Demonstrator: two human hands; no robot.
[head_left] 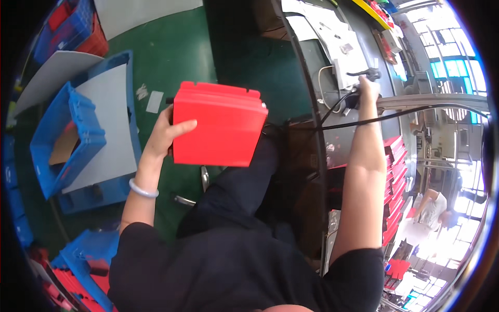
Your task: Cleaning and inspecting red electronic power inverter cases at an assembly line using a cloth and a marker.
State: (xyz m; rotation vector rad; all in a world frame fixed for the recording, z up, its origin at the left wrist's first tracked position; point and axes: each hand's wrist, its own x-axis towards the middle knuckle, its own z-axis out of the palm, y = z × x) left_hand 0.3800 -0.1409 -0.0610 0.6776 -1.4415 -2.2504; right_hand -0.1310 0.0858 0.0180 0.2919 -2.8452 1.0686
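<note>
My left hand (171, 128) grips a bright red box-like part (218, 127) by its left edge, thumb across its flat face. The part has notches along its far edge and small dark and metal bits at its sides. It is held in the air over the green floor, in front of my legs. My right arm is stretched far out over the grey workbench. There my right hand (368, 87) is closed around a dark grey tool (371, 74) with a thin projecting arm; its exact kind is unclear. Black cable runs close by.
Blue crates (70, 138) and grey-white boards (106, 130) stand at left. A stack of red parts (395, 182) sits on the bench beside my right arm. White papers (327, 39) lie at its far end. A metal rail (431, 102) crosses at right. Another person (431, 210) works beyond.
</note>
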